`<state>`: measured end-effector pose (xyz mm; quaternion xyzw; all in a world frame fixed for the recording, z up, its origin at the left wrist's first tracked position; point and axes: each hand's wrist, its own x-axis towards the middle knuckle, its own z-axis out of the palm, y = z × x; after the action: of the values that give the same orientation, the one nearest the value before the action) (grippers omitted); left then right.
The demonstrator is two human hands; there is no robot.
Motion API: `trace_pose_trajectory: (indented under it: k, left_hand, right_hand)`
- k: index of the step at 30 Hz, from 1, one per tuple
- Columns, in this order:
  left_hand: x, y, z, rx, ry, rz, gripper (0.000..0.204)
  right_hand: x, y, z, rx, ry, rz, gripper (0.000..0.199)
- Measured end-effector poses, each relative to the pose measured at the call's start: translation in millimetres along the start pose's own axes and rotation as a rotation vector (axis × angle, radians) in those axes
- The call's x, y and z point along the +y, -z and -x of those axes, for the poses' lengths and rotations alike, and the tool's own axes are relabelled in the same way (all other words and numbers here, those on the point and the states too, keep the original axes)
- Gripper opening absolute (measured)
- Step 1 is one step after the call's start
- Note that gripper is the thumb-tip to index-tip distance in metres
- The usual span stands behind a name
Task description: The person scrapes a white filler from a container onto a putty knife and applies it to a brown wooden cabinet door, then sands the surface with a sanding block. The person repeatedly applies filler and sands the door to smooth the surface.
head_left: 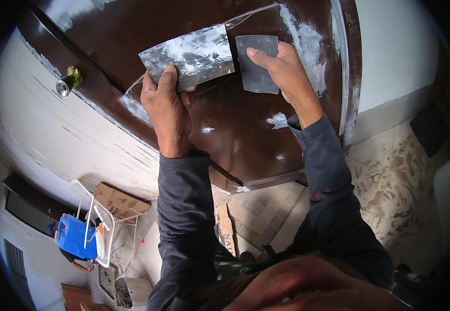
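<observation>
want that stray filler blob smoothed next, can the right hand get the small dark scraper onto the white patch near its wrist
Probably yes. The right hand already presses the small dark scraper flat on the brown door, and the white patch lies just below it on the same open surface. The left hand, holding the wide putty knife, sits off to the side.

door [245, 135]: top cut off by frame edge | wide putty blade [188, 54]: lower edge hidden under left hand [167, 106] | cardboard box [118, 202]: print too small
</observation>
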<state>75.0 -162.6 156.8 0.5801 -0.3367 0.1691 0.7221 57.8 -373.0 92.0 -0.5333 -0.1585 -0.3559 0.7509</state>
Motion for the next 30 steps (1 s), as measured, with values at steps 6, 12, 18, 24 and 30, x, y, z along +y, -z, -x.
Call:
trace_pose_trajectory:
  k: [6, 12, 18, 24, 30]
  left_hand:
    - [-1, -4, 2, -0.007, -0.034, -0.002, 0.018]
    - [-4, -2, 1, 0.002, -0.035, 0.072, 0.018]
    - [8, 9, 24, 0.036, -0.001, 0.135, 0.018]
    - [4, 125, 119, 0.43, -0.07, -0.071, 0.015]
    - [-65, 270, 251, 0.545, 0.131, -0.553, 0.017]
  right_hand:
    - [-2, 4, -1, -0.042, -0.011, 0.028, 0.026]
    - [3, 9, -3, -0.052, -0.024, 0.007, 0.028]
    - [-17, 2, 5, 0.018, 0.003, 0.119, 0.026]
    - [-38, 1, 21, 0.286, 0.712, 1.028, 0.029]
    - [-36, -31, -1, 0.465, 0.953, 1.71, 0.055]
